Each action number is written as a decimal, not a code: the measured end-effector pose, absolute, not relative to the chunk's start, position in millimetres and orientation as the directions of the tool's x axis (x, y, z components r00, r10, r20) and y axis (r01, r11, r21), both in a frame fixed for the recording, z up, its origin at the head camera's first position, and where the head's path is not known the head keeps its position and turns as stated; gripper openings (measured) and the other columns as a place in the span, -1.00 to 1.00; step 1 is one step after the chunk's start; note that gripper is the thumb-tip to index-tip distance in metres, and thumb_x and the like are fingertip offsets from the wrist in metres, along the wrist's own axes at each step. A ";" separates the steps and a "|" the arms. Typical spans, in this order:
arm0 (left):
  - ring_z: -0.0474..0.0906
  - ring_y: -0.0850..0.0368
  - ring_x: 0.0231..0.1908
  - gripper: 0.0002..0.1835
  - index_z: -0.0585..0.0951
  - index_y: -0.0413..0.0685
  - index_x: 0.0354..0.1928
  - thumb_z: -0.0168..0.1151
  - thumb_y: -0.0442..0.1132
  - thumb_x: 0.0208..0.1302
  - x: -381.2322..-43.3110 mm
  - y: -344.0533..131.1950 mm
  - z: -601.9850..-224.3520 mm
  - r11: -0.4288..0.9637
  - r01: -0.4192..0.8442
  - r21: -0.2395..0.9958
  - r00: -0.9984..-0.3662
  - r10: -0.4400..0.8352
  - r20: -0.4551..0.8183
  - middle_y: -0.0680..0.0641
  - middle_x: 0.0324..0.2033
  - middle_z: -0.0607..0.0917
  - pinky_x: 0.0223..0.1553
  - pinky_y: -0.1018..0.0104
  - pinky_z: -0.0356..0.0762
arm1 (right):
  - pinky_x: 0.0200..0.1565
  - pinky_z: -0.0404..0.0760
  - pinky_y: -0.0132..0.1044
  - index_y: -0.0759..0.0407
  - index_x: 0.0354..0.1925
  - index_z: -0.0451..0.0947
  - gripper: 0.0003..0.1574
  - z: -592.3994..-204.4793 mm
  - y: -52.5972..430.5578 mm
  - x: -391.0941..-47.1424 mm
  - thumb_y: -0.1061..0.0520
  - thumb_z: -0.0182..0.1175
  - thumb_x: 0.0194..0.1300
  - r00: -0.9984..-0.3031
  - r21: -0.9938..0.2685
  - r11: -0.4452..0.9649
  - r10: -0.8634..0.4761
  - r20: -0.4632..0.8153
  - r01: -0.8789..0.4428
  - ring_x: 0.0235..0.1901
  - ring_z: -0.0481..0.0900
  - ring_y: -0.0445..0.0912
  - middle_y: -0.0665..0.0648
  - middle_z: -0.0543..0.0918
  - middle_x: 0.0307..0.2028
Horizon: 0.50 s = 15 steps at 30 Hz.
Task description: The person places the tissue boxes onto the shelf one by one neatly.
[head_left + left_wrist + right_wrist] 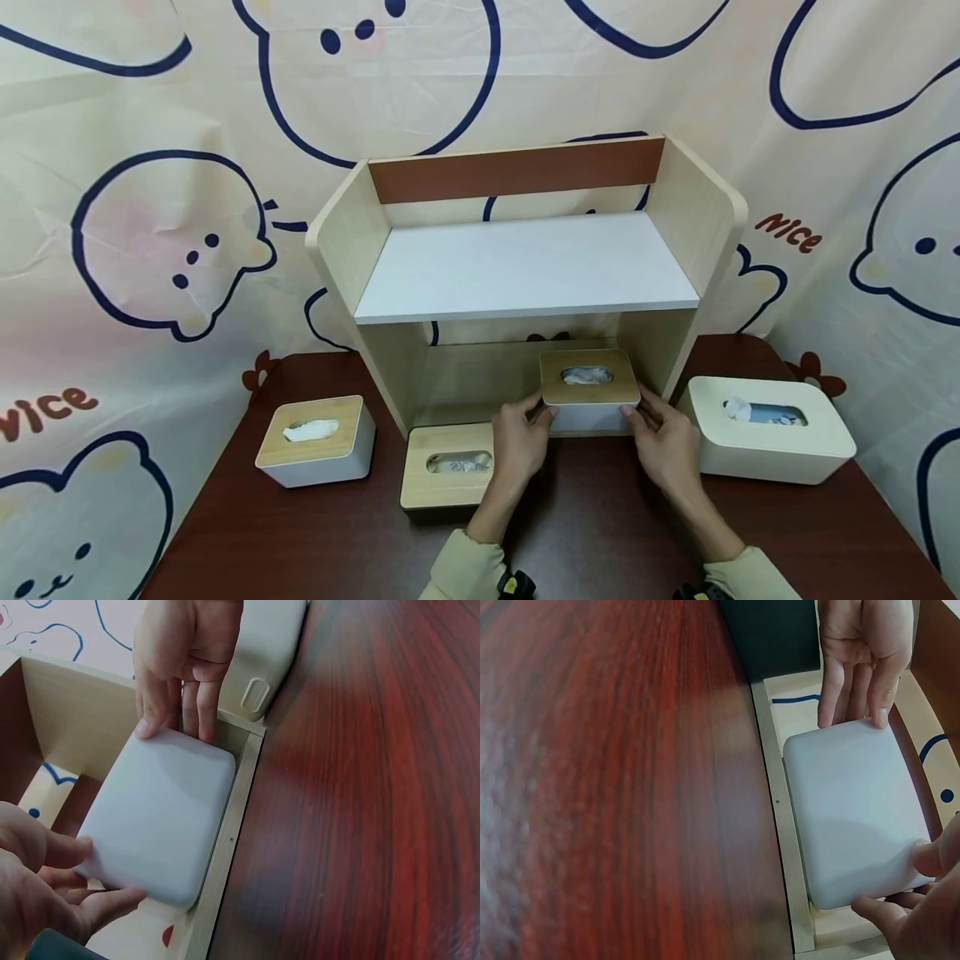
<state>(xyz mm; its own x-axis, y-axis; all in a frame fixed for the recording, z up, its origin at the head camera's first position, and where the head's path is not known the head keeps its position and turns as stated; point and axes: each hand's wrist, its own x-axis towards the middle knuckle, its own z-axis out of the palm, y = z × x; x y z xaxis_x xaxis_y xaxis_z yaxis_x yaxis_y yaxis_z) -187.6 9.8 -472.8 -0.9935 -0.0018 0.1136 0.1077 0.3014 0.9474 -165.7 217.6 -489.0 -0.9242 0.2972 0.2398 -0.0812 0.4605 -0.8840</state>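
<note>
A level, steady hold is called for here, it seems: even pressure should be kept on both ends of the wood-topped tissue box (590, 393), and a knock against the right side panel (654, 352) should be guarded against. One end is pinched by the left hand (521, 435), the other by the right hand (667, 437), thumbs laid on the white front. So the box is caught squarely between them, at the mouth of the lower compartment; whether any weight is borne by the bottom board (457, 414) cannot be told.
</note>
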 end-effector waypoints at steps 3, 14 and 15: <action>0.03 0.36 -0.86 -0.55 0.67 -0.21 0.33 0.41 -0.30 0.45 -187.1 9.2 -472.7 0.305 0.102 0.947 -0.994 -0.003 0.108 -0.32 0.27 0.68 -0.75 0.51 0.16 | -0.09 0.46 -0.86 0.41 0.45 0.47 -0.37 -488.0 217.3 -165.1 0.22 0.32 0.53 -0.929 -0.888 0.452 0.289 0.230 -0.079 0.26 0.64 0.20 0.47 0.60 0.32; 0.70 0.23 -0.39 -0.44 0.58 -0.25 0.42 0.42 -0.20 0.46 -184.4 7.9 -467.8 0.295 0.107 0.950 -0.994 0.025 0.105 -0.31 0.26 0.71 -0.43 0.44 0.63 | -0.11 0.44 -0.87 0.40 0.51 0.40 -0.29 -474.3 220.7 -157.9 0.15 0.31 0.56 -0.950 -0.883 0.466 0.251 0.184 -0.047 0.31 0.62 0.27 0.50 0.56 0.37; 0.78 0.16 -0.21 -0.43 0.57 -0.25 0.42 0.42 -0.19 0.47 -183.9 7.7 -467.0 0.300 0.112 0.947 -0.994 0.025 0.109 -0.30 0.26 0.72 -0.29 0.40 0.72 | -0.10 0.45 -0.87 0.40 0.52 0.40 -0.29 -472.2 220.8 -156.7 0.14 0.31 0.56 -0.950 -0.887 0.458 0.250 0.185 -0.052 0.32 0.61 0.26 0.49 0.55 0.38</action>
